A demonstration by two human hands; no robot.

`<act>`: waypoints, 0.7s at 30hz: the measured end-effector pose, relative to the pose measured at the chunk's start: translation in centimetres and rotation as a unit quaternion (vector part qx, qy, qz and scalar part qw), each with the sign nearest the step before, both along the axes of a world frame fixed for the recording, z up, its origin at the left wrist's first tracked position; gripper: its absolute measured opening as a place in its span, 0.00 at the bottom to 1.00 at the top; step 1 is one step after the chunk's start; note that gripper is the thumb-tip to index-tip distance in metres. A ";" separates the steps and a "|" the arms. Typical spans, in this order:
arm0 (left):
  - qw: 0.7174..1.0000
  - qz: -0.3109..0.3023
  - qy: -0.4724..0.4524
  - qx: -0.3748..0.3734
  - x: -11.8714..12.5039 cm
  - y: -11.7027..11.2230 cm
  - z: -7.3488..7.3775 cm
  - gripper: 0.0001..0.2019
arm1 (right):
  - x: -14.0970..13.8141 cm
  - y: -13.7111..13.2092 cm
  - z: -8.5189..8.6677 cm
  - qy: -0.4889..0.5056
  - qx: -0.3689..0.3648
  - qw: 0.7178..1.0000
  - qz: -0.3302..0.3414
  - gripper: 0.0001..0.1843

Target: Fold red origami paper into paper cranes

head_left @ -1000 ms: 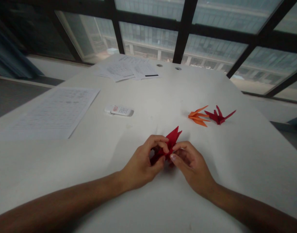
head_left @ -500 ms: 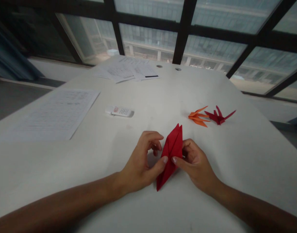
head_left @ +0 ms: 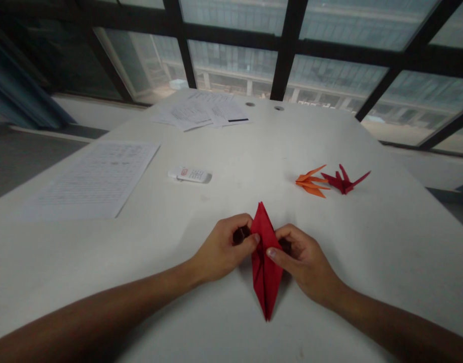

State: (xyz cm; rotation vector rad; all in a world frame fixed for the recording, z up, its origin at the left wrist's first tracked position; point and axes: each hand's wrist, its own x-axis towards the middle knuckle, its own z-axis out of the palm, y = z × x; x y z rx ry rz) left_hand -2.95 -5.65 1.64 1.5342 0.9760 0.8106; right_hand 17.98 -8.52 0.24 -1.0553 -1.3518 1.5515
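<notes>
A red folded paper piece [head_left: 265,264], long and diamond-shaped, lies on the white table [head_left: 386,252] with one tip pointing away from me and the other toward me. My left hand [head_left: 224,249] pinches its left edge with thumb and curled fingers. My right hand [head_left: 301,262] pinches its right edge the same way. Both hands rest on the table at the paper's middle.
An orange origami crane [head_left: 310,181] and a dark red origami crane [head_left: 345,180] sit side by side at the right. A small white device [head_left: 189,175] lies left of centre. Printed sheets [head_left: 91,179] lie at the left, more papers [head_left: 201,108] at the far edge by the windows.
The red paper went from bunched between my fingers to a flat, stretched diamond. It swung from tilted to pointing straight toward me, and both hands closed in on its sides.
</notes>
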 end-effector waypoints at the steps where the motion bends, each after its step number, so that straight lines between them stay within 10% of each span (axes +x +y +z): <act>1: 1.000 -0.008 -0.011 -0.008 -0.1 0.1 0.0 0.11 | 0.0 0.1 0.0 -0.002 0.004 1.000 -0.004 0.07; 13: 0.992 -0.091 -0.071 -0.051 -0.7 0.5 -0.2 0.16 | 0.3 1.0 0.5 0.017 -0.038 0.998 -0.056 0.12; 21: 0.973 -0.037 -0.195 -0.121 -0.9 1.2 -0.3 0.17 | 0.4 1.3 -0.6 0.067 -0.049 0.994 -0.070 0.10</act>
